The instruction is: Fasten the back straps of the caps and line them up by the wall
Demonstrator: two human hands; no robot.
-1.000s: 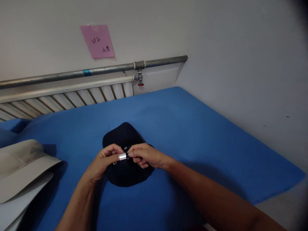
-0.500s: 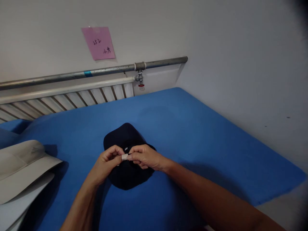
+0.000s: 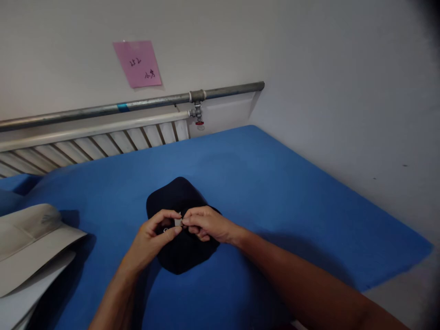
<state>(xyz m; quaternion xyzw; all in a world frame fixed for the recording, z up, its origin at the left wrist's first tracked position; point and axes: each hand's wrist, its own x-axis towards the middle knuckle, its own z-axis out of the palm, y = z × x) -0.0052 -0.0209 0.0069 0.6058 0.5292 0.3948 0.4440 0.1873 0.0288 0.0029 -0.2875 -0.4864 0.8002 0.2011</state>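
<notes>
A dark navy cap point(image 3: 178, 197) lies on the blue mattress point(image 3: 275, 192) in the middle of the view. Both of my hands rest on its near side. My left hand point(image 3: 154, 236) and my right hand point(image 3: 206, 224) meet fingertip to fingertip, pinching a small silver metal clasp point(image 3: 178, 222) on the cap's strap. The fingers of both hands are curled closed around it. Part of the clasp and the strap are hidden under my fingers.
A beige hat point(image 3: 27, 238) lies at the left edge of the mattress. Behind it run a white slatted rail point(image 3: 92, 142) and a grey pipe point(image 3: 137, 104) with a red valve. A pink note point(image 3: 137, 63) hangs on the wall. A white wall borders the right side.
The silver clasp showed wide between my fingers a second ago; now my fingers have closed in and cover most of it. The hands stayed over the cap.
</notes>
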